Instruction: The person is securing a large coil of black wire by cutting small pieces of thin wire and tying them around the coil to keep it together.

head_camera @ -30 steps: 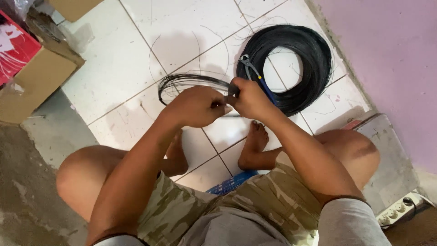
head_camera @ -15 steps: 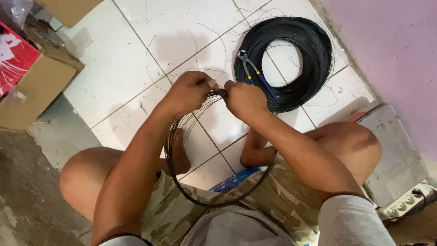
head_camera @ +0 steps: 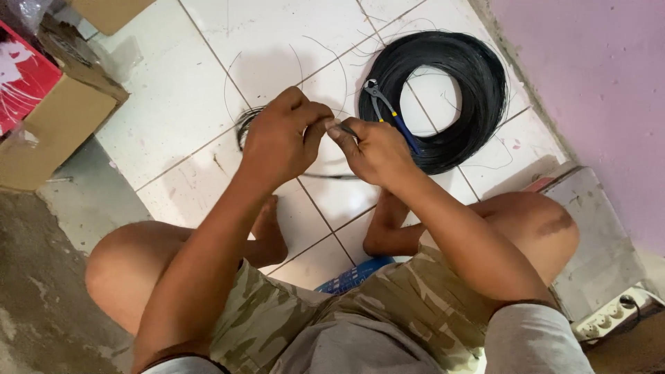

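Hands meet above the tiled floor (head_camera: 173, 104): left hand (head_camera: 280, 142) and right hand (head_camera: 374, 149) both pinch a small wire loop (head_camera: 244, 125), now swung up from the lap, near the big black wire coil (head_camera: 478, 76) and pliers (head_camera: 388, 111).

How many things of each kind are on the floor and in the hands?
Big black wire coils: 1
Small wire loops, held by the left hand and right hand, mostly hidden: 1
Pliers with blue handles: 1
Cardboard boxes: 2
White power strips: 1
Total: 6
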